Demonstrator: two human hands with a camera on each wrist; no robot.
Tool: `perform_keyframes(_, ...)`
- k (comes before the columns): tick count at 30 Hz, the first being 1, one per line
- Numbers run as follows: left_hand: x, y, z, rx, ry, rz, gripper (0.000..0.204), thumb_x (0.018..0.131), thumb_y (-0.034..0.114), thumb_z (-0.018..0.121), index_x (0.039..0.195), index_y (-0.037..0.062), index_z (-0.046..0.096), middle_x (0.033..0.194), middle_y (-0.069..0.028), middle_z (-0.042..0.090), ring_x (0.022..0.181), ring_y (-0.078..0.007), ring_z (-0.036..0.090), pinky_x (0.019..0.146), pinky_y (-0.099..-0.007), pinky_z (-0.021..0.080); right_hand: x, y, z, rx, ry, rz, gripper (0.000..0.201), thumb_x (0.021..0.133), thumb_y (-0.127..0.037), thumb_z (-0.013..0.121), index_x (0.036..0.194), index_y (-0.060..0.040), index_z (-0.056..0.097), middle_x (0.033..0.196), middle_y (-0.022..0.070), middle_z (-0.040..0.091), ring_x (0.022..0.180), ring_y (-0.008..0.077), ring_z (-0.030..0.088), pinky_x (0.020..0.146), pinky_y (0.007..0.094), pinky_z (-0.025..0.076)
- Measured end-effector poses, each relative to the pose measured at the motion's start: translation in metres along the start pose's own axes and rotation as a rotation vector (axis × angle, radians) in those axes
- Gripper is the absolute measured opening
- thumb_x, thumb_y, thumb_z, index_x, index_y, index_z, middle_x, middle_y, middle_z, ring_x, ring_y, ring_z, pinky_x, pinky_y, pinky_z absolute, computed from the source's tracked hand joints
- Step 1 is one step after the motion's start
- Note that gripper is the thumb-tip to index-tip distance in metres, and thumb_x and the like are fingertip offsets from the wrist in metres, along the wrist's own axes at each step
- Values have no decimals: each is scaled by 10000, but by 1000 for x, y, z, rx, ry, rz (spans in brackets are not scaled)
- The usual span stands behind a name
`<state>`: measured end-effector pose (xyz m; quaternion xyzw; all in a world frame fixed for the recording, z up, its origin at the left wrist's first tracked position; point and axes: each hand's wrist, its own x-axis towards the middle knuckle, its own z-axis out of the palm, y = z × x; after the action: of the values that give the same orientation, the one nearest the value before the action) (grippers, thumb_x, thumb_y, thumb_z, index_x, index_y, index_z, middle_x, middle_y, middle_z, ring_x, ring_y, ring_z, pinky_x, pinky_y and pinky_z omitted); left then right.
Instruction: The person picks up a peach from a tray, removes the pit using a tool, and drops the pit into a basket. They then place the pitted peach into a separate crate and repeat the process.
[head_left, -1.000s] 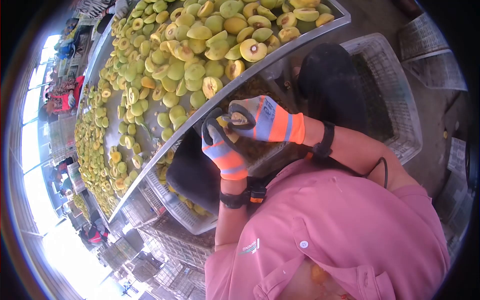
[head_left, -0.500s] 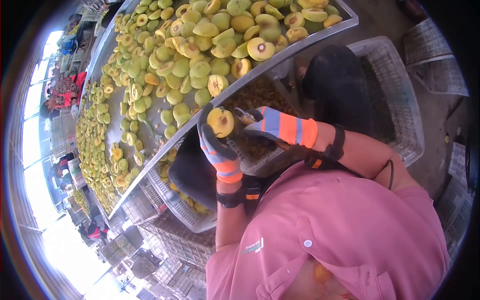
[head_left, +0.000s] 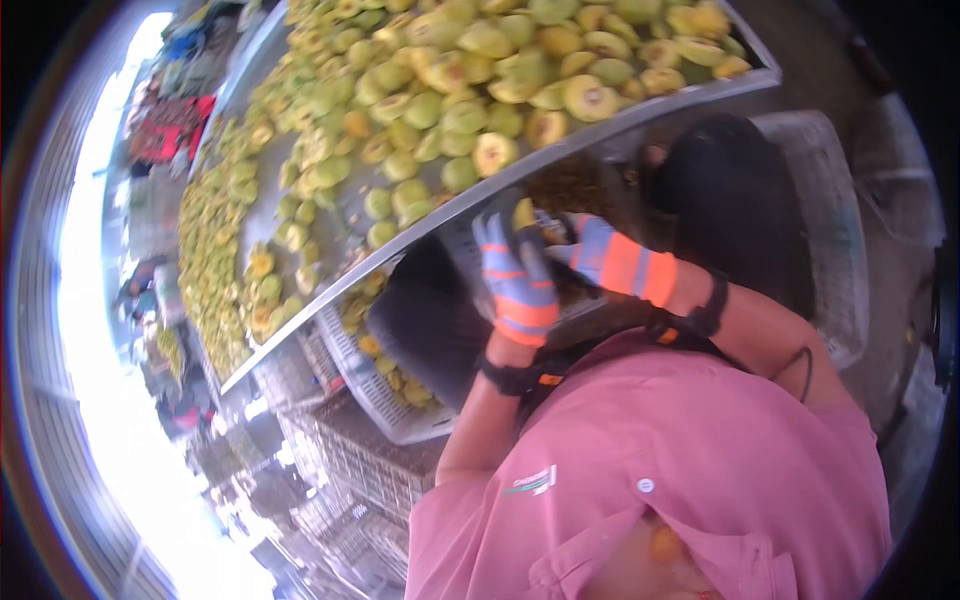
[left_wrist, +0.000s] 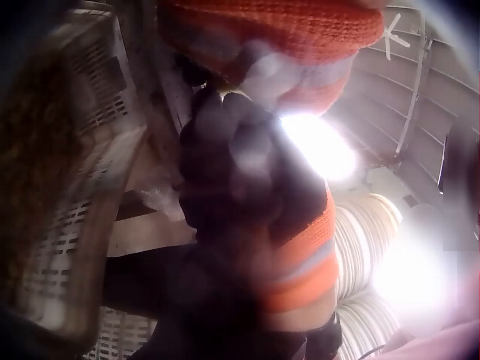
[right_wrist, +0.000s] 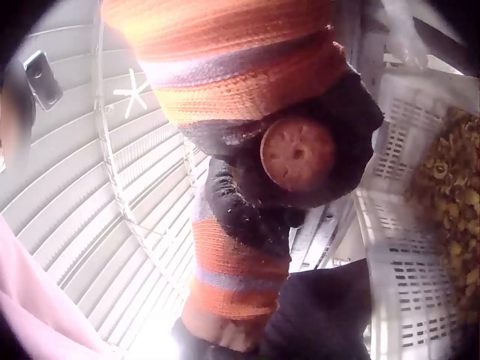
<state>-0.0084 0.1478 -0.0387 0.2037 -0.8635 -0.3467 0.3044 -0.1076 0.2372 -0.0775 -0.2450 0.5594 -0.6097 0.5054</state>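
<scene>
My left hand (head_left: 515, 280), in a grey, blue and orange glove, holds a yellow fruit half (head_left: 524, 213) between thumb and fingers. The half shows edge-on in the head view, near the tray's rim. Close beside it, my right hand (head_left: 620, 262), gloved alike, is curled round a hand tool whose round wooden handle end (right_wrist: 298, 154) pokes from the dark palm in the right wrist view. Glove and blur hide the tool's working end. In the left wrist view the dark-palmed right hand (left_wrist: 240, 172) is a fist just under the left glove.
A large metal-rimmed tray (head_left: 440, 214) heaped with green-yellow fruit halves (head_left: 590, 98) slopes ahead. White plastic crates stand below: one (head_left: 400, 428) holding fruit at left, another (head_left: 840, 240) at right. A crate (right_wrist: 405, 277) of yellow-brown scraps sits beneath the hands. Other people (head_left: 170, 130) work across the tray.
The hands, together at first, moved apart, showing the fruit half's cut face; now the half is turned edge-on and the hands are close again. The whole head view has shifted.
</scene>
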Motion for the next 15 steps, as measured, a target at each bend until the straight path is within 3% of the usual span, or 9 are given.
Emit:
perform_keyframes(3,3,5,2,-20,29,-14,381,899,18,464,1276,-15,505,1180,-235,502,1084,-421,511,951,-439,425,-2,-11,2,-69,44,11,239,852,-139,713,1052,-18,659,902,67,703,832,100,586,739,313,505)
perform_keyframes(4,2,2,4,-39,31,-45,396,891,7,470,1286,-4,502,1187,-235,493,1067,-414,530,909,-421,454,-1,-10,2,-105,38,2,229,853,-142,713,1040,-21,660,892,65,699,816,99,581,726,310,503)
perform_keyframes(7,2,7,4,-91,27,-123,336,935,22,442,1261,-20,509,1164,-208,525,1051,-362,530,939,-411,434,-2,-11,0,-158,33,3,197,857,-148,706,1006,-29,659,856,52,681,778,95,564,691,300,493)
perform_keyframes(15,11,7,-19,118,-78,16,341,806,-36,562,1143,-12,609,1010,-189,626,874,-374,643,790,-385,528,-6,-12,-1,-57,-89,134,134,863,-140,666,942,-36,638,768,0,604,719,95,513,641,296,462)
